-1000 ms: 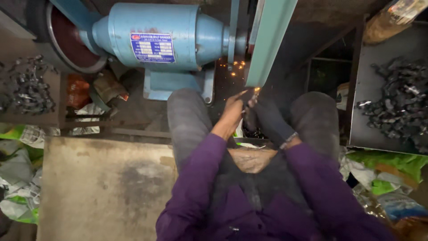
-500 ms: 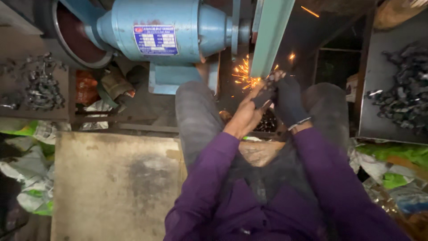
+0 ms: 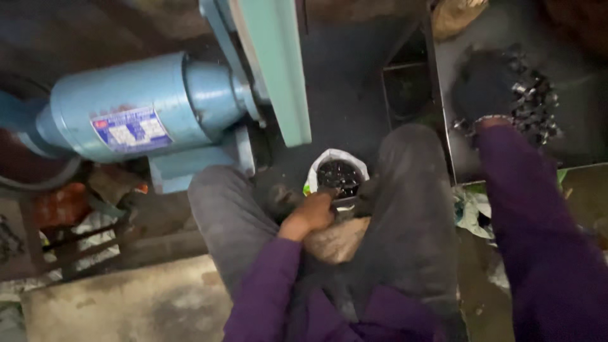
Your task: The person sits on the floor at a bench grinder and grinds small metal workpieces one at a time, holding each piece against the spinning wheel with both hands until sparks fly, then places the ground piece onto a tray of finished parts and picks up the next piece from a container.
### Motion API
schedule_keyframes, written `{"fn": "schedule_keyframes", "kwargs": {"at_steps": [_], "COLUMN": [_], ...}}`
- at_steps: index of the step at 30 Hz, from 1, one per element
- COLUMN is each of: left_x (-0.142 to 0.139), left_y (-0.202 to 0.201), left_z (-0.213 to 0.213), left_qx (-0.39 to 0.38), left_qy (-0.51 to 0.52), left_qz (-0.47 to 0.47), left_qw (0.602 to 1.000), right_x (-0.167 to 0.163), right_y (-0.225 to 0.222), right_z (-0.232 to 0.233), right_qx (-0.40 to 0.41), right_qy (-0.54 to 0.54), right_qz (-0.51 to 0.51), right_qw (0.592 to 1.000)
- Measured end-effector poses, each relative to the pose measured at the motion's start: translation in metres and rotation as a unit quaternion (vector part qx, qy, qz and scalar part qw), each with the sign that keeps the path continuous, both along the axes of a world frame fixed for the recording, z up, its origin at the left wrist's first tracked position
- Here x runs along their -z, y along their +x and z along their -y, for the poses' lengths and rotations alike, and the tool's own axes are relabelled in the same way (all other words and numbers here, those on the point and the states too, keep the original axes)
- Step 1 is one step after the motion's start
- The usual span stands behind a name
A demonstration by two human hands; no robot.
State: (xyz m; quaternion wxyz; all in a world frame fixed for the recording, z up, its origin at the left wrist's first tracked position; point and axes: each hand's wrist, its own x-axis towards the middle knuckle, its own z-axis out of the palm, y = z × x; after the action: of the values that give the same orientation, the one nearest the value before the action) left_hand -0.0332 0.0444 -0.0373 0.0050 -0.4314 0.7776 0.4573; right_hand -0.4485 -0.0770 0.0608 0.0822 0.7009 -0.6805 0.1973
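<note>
Left hand point(image 3: 311, 214) between knees, fingers curled at rim of white bag point(image 3: 337, 174) of dark metal pieces; grip unclear. Right hand point(image 3: 484, 95), dark-gloved, spread on pile of metal parts point(image 3: 537, 101) in tray point(image 3: 576, 149); closure unclear. Blue grinder motor point(image 3: 139, 104) left.

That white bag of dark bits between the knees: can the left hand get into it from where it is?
Probably yes. The left hand is at the rim of the white bag, whose mouth looks open with nothing over it.
</note>
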Motion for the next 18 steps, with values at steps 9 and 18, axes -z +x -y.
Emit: {"fn": "schedule_keyframes", "kwargs": {"at_steps": [9,18], "left_x": [-0.028,-0.06], "left_y": [-0.013,0.009], "left_z": [0.032,0.023], "left_qx": [-0.337,-0.475], "left_qy": [0.212,0.065], "left_qz": [-0.291,-0.387], "left_qw": [0.87,0.787], "right_x": [-0.028,-0.007], "right_y": [0.105,0.257], "right_z": [-0.037,-0.114], "right_qx": [-0.073,-0.183], "right_qy": [0.028,0.247], "right_qz": [0.296,0.364], "right_qw": [0.952,0.879]}}
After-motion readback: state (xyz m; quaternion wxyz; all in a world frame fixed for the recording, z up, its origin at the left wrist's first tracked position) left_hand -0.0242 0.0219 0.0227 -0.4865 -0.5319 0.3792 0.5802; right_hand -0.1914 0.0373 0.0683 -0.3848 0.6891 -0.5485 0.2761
